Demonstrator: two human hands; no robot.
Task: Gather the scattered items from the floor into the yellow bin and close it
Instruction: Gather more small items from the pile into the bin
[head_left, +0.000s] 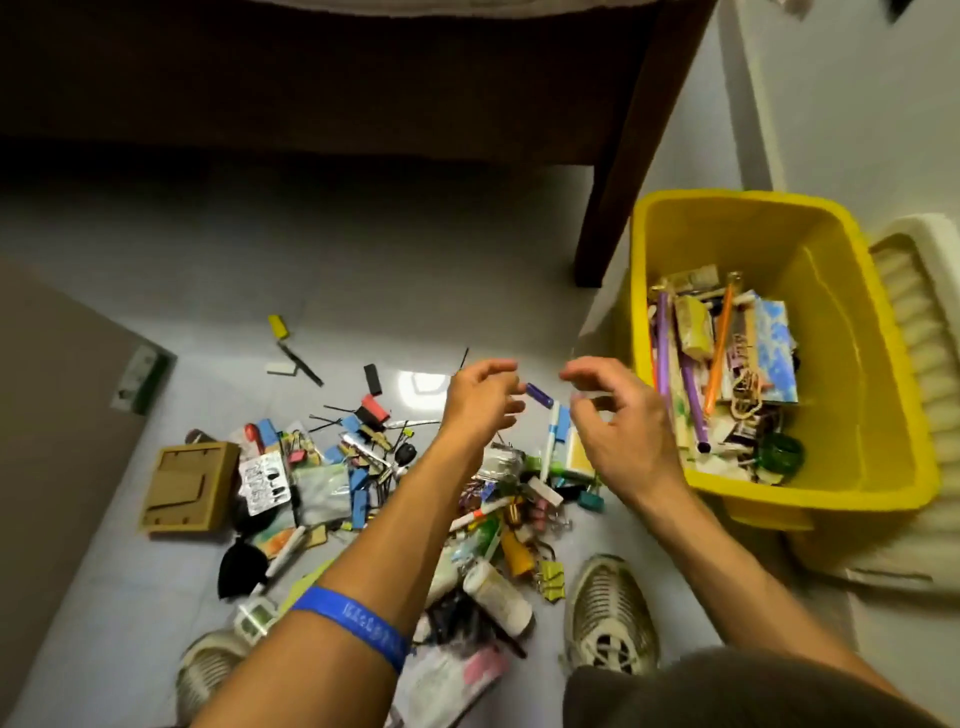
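Observation:
The open yellow bin (675, 208) stands on the floor at the right, partly filled with pens, cards and clips. A heap of scattered items (363, 483) covers the floor in the middle. Above the heap, my left hand (478, 405) pinches a small purple cylinder (539, 396) at its fingertips. My right hand (613, 421) hovers just right of the cylinder, fingers loosely curled, holding nothing that I can see. Both hands are left of the bin. A cream ribbed lid (919, 322) lies beside the bin's right side.
A wooden box (187, 488) sits at the heap's left edge. A dark furniture leg (618, 197) stands just left of the bin. My shoes (613, 618) are planted at the near side of the heap. A yellow-handled tool (280, 327) lies apart, farther back.

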